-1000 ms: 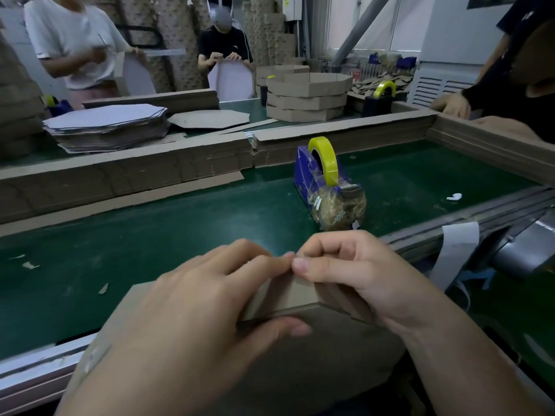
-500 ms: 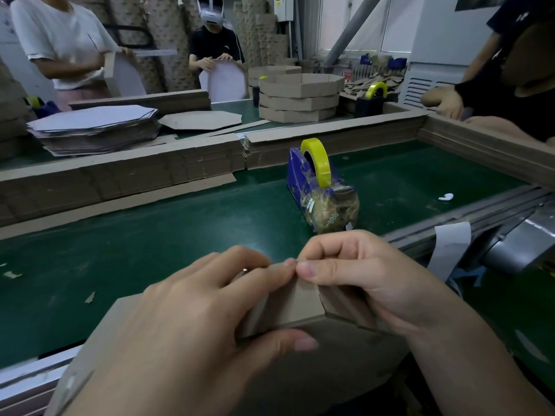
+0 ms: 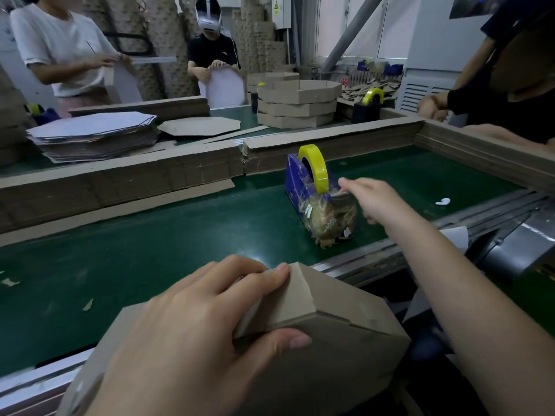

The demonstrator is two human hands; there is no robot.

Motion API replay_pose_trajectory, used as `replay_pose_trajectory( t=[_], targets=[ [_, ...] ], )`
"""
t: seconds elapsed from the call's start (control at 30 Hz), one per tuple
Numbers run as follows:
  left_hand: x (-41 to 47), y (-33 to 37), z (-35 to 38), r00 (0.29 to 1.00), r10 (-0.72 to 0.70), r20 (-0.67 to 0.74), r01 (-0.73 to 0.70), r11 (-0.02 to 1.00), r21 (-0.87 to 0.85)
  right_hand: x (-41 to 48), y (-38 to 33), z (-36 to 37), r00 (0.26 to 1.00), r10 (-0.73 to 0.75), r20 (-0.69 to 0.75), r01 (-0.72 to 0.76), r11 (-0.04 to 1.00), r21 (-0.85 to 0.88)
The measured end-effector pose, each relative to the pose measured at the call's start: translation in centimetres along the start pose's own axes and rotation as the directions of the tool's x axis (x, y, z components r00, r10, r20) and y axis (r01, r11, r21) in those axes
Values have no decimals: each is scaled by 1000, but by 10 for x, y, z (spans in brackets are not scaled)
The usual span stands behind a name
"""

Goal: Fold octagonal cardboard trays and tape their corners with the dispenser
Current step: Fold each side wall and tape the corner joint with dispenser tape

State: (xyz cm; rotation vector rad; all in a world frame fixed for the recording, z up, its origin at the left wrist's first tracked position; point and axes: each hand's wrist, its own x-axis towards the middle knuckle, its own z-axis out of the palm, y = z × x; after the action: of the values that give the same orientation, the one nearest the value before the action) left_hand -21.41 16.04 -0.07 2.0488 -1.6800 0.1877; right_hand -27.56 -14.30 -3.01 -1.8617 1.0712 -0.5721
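Fingers [image 3: 270, 276] of the left hand [image 3: 192, 319] clamp the tray [image 3: 345, 334] corner folded; the right hand [image 3: 375, 202] is at the dispenser [image 3: 295, 181], its grip unreadable. Taping step, I judge: next draw tape [image 3: 315, 163] and seal that corner.

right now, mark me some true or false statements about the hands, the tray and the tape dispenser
1. The left hand grips a folded corner of the cardboard tray. True.
2. The right hand grips the tray too. False: it is off the tray, reaching to the tape dispenser.
3. The dispenser carries a red roll. False: it carries a yellow roll.
4. A stack of folded trays stands beyond the cardboard wall. True.
5. The dispenser lies tipped on its side. False: it stands upright on the green belt.
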Motion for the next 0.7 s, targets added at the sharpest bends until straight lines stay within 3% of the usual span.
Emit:
replay_pose_trajectory(
  t=[0.07, 0.13, 0.23, 0.4, 0.57, 0.7],
  targets=[
    [1, 0, -1, 1000, -12, 4, 12, 1000, -4, 8, 0, 6, 993, 100, 58, -101, 995, 26],
    [2, -2, 0, 1000, -13, -1, 13, 1000, -9, 14, -2, 8, 992, 128, 16, -129, 982, 140],
    [3, -3, 1, 1000, -15, -6, 15, 1000, 11, 14, -6, 12, 980, 198, -16, -178, 912, 369],
    [3, -5, 4, 1000, -16, -26, 17, 999, 32, 8, -13, 13, 962, 272, 7, -233, 810, 538],
    [4, -6, 6, 999, -23, -40, 23, 1000, 21, 4, -11, 20, 964, 248, -92, -140, 776, 616],
    [6, -5, 4, 999, -42, -5, 42, 999, 1, -3, 10, 29, 971, 155, -181, 17, 712, 702]
  ],
)
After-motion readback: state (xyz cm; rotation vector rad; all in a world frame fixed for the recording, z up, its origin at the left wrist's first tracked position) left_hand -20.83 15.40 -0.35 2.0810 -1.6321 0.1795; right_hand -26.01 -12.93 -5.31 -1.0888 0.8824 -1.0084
